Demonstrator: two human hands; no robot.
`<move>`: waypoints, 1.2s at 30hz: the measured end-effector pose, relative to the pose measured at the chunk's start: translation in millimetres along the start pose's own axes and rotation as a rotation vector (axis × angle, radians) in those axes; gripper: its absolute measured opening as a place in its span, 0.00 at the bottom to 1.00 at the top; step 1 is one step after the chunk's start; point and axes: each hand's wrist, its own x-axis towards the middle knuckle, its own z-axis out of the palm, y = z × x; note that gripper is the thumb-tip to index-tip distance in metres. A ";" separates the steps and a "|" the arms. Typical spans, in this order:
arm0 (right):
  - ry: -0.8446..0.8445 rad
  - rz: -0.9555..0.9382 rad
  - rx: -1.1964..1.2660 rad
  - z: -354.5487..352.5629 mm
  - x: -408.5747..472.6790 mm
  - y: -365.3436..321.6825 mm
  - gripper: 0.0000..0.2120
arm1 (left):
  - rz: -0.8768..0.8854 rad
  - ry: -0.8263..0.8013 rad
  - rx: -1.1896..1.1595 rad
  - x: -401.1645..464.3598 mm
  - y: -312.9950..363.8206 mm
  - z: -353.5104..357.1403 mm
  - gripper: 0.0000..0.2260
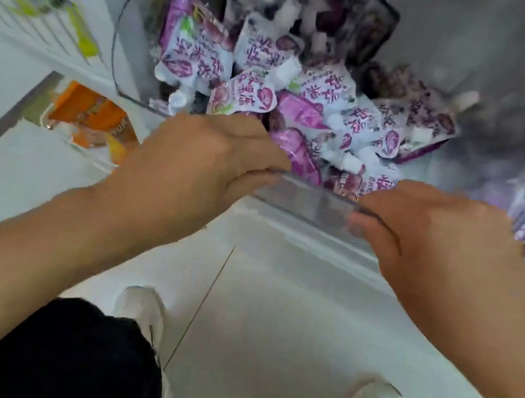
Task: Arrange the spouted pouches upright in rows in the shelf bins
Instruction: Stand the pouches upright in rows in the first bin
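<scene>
Looks like this is still the setup stage, not the actual sorting: both hands are on the clear front wall of the shelf bin (309,203). The left hand (201,161) curls its fingers over the rim, and the right hand (429,233) grips the same edge further along, thumb on the outside face. Neither holds a pouch. The purple-and-white spouted pouches (305,101) are all inside the bin in a jumbled heap, lying every which way, with a few white caps poking up near the back. My guess is the next move needs one hand to let go, pick a pouch and stand it spout-up against a wall to start a row.
</scene>
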 end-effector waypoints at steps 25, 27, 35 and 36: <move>-0.131 0.057 0.039 -58.0 -52.6 -72.4 0.11 | -0.085 0.137 0.135 -87.8 13.0 -78.1 0.14; -0.052 -0.151 0.166 -73.7 -14.9 -81.2 0.18 | -0.216 0.194 0.135 -98.0 -7.6 -100.0 0.18; -0.394 -0.781 -0.184 -15.2 135.6 -121.3 0.28 | -0.165 -0.004 -0.052 -85.0 -26.7 -111.1 0.08; -0.397 -0.787 -0.175 -15.8 134.7 -120.4 0.27 | -0.177 -0.068 -0.051 -82.9 -25.6 -106.7 0.09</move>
